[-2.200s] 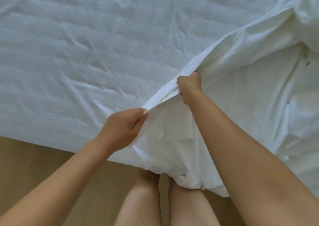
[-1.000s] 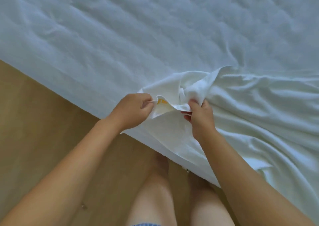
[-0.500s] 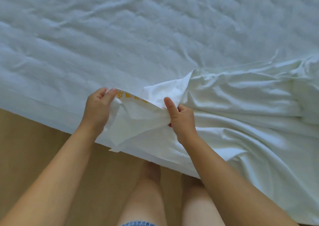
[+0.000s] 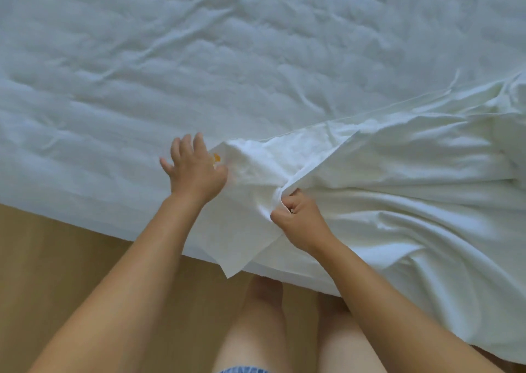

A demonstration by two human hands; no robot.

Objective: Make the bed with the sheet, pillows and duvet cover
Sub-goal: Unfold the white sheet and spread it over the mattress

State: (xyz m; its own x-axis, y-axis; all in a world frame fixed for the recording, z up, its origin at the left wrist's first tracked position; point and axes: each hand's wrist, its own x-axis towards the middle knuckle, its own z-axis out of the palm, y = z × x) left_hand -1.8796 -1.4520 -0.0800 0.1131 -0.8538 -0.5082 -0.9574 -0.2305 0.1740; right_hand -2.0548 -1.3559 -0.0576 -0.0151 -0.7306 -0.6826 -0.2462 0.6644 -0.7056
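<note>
We see a tan wooden floor (image 4: 71, 258) filling the frame from 7 to 9 o'clock, with a thin sliver again at 5 o'clock. At 6 o'clock two bare legs (image 4: 256, 330) show above it, with a strip of blue cloth (image 4: 242, 370) at the bottom edge.

The sheet (image 4: 199, 45) lies flat far ahead and to the left, open to reach. The bunched duvet cover (image 4: 412, 179) heaps over the right side, spilling past the near edge.
</note>
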